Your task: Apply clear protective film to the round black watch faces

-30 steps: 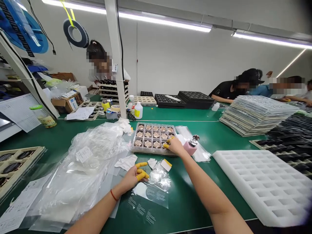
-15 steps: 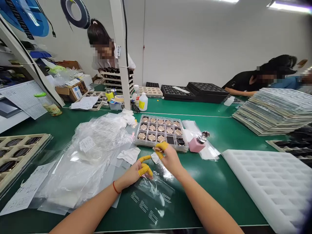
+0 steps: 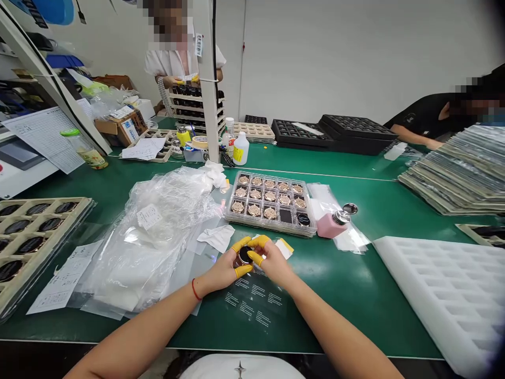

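Observation:
Both hands meet over the green table (image 3: 347,284) just in front of a clear tray (image 3: 272,202) that holds several round copper-coloured parts. My left hand (image 3: 226,266) and my right hand (image 3: 270,260), with yellow finger cots on the fingertips, pinch one small round copper part with a dark face (image 3: 243,255) between them. Under my hands lies a clear printed plastic bag (image 3: 254,302). Two pockets at the tray's near right look dark.
A pink dispenser bottle (image 3: 331,223) stands right of the tray. Crumpled clear bags (image 3: 158,231) lie to the left, a white foam tray (image 3: 445,289) to the right, a beige tray (image 3: 27,237) at far left. Other people work across the table and at right.
My right hand left the tray with a round part and came back to my left hand; both now pinch it. The camera tilted down and closer.

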Demonstrator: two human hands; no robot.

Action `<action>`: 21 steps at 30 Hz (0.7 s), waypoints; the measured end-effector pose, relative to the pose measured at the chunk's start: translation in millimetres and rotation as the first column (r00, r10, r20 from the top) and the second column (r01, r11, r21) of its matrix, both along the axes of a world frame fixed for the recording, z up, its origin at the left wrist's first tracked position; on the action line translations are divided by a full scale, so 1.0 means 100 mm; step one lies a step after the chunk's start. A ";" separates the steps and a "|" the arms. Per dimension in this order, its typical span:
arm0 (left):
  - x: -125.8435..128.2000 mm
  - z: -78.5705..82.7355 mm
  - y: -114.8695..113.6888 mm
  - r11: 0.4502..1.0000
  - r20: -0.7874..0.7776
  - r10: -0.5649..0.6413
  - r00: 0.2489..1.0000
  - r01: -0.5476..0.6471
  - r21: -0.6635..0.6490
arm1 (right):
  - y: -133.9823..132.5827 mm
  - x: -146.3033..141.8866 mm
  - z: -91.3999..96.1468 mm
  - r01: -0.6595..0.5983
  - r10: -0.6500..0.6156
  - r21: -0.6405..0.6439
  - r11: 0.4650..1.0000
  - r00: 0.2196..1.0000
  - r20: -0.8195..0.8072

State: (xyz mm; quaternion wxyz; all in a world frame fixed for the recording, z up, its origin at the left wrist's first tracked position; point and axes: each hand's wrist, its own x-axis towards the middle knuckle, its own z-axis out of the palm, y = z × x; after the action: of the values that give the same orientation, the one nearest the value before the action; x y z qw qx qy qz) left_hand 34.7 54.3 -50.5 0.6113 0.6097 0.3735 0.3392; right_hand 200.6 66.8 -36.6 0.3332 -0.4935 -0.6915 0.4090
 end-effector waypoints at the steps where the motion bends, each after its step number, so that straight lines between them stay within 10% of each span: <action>1: 0.00 -0.01 0.00 1.000 -0.001 0.009 1.000 -0.009 0.000 | -0.01 0.00 0.02 -0.017 0.015 0.070 0.997 0.999 0.034; 11: -0.05 0.01 0.06 0.995 0.011 0.045 0.999 -0.044 -0.087 | 0.34 0.30 -0.10 -0.030 -0.116 0.244 0.969 0.817 0.564; 15: -0.06 0.05 0.07 0.994 -0.016 0.063 0.998 -0.064 -0.093 | 0.16 0.19 0.01 -0.111 -0.048 0.318 0.942 0.890 0.452; 21: -0.03 0.11 0.05 0.999 -0.022 0.019 1.000 -0.019 0.028 | -0.06 -0.11 0.02 -0.260 0.050 0.610 0.749 0.940 0.338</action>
State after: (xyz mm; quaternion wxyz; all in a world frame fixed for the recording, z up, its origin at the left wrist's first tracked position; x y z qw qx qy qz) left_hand 31.8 59.4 -39.7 0.5954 0.6183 0.3813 0.3433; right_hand 190.0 60.6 -34.3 0.3380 -0.3447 -0.8708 0.0925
